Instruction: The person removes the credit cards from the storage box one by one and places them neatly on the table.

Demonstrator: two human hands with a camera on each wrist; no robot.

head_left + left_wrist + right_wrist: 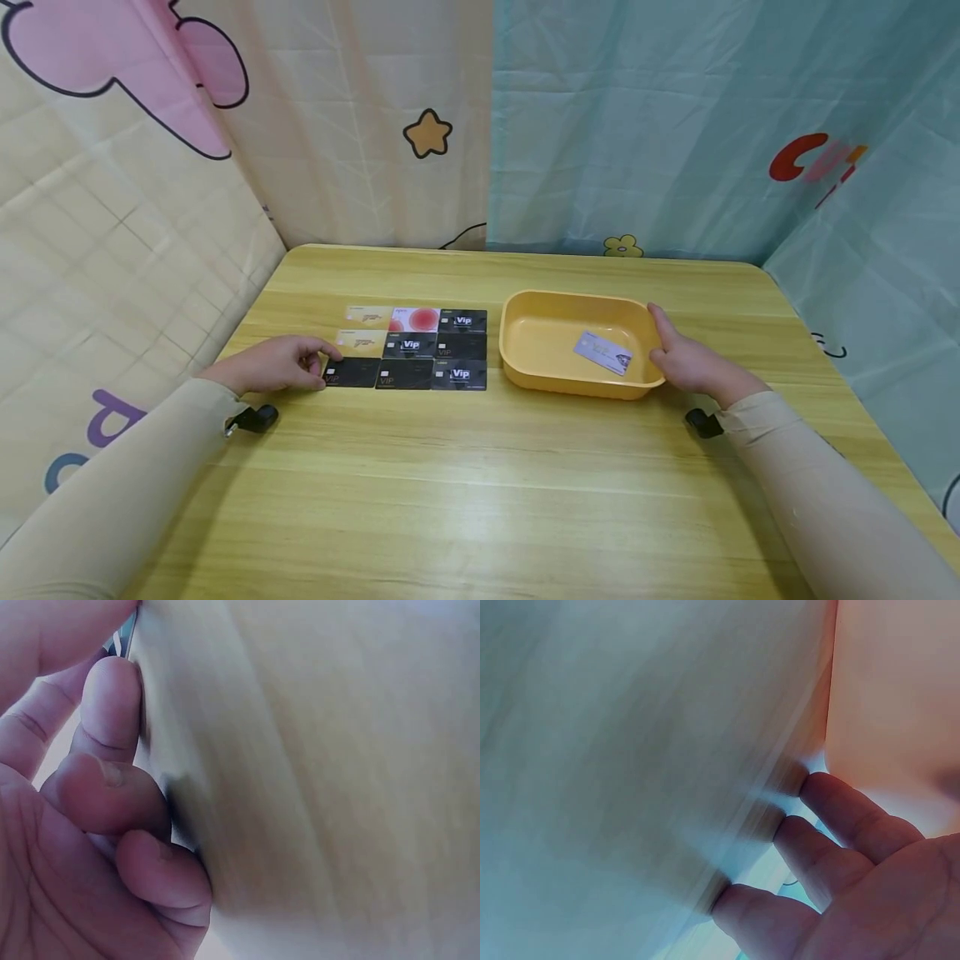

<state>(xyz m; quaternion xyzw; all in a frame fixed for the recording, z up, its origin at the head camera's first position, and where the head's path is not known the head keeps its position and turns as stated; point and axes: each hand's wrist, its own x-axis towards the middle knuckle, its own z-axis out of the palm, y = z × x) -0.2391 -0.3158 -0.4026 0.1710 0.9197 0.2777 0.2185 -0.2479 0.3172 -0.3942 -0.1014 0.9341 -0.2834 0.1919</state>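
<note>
My left hand [281,365] is at the left end of the front row of cards, its thumb and index finger pinching the edges of a black VIP card [352,372]. In the left wrist view the other fingers [112,791] are curled beside the tabletop, and only a sliver of the card shows. My right hand [693,362] holds the right end of a yellow plastic tray [577,386], thumb at the rim. Its fingertips [757,900] meet the table beside the tray wall in the right wrist view. A silver card [603,352] lies slantwise inside the tray.
Several cards lie in a three-by-three grid: gold cards [362,342] at left, a white-and-red card [415,319] at the back, black cards [461,346] elsewhere. The tray stands just right of them. Wooden table [480,483] extends in front; patterned curtains [600,125] hang behind.
</note>
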